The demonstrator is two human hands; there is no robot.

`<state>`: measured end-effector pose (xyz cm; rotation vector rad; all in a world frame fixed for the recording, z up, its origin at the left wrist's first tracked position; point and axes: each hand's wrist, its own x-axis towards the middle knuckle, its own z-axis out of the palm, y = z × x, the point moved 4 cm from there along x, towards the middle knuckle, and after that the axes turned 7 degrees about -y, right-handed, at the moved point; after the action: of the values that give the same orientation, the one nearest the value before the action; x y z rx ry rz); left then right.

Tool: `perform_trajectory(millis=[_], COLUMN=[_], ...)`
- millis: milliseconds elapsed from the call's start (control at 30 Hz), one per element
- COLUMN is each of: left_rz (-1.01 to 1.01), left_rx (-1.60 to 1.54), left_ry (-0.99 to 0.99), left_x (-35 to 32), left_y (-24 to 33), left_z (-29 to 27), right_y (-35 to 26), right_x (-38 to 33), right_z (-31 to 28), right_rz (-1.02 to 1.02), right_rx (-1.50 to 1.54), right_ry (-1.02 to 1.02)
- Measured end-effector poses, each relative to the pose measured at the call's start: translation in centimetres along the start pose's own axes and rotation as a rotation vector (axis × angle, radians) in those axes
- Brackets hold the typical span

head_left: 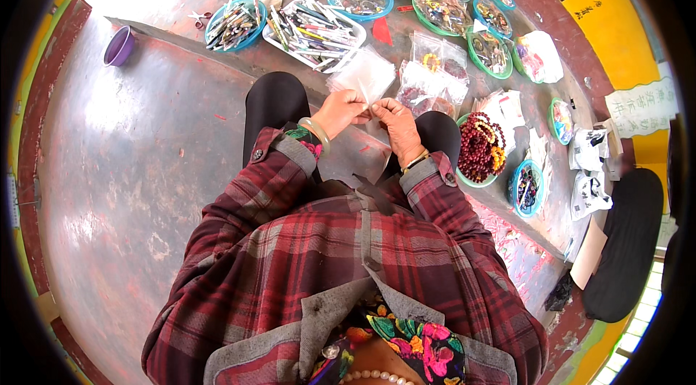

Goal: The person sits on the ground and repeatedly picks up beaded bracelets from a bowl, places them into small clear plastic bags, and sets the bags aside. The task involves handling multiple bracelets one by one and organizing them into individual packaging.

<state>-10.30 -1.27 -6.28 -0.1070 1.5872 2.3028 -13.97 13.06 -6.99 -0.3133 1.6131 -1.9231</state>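
Both hands meet over my knees. My left hand [338, 112] pinches a stack of clear plastic bags [368, 72], which spreads away from me beyond the fingers. Close beside it, the fingertips of my right hand [402, 128] are closed at the stack's near edge. Exactly what those right fingertips grip is too small to make out. A pale bangle [320, 140] circles my left wrist. Just beyond my right hand lie clear bags of bead strings [435, 80], and right of my knee a green-rimmed basin holds dark red and yellow bead strings [480, 149].
A white tray [319, 64] of pens and a blue basin [259, 38] of pens stand ahead, near scissors [199, 20]. Several basins of small goods fill the far right, including a blue basin [540, 204]. A purple basin [119, 46] stands left. A step edge [174, 43] crosses the floor.
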Motion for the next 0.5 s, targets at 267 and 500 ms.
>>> perform_trajectory(millis=[267, 500], left_rz=[-0.004, 0.016], left_rx=[-0.034, 0.053], left_ry=[0.017, 0.015], left_x=[-0.04, 0.05], left_y=[0.25, 0.02], left_z=[0.13, -0.05], right_y=[-0.23, -0.29], right_x=[-0.17, 0.03], right_z=[0.14, 0.07], right_rz=[0.053, 0.015], right_rx=[0.124, -0.091], right_ry=[-0.018, 0.011])
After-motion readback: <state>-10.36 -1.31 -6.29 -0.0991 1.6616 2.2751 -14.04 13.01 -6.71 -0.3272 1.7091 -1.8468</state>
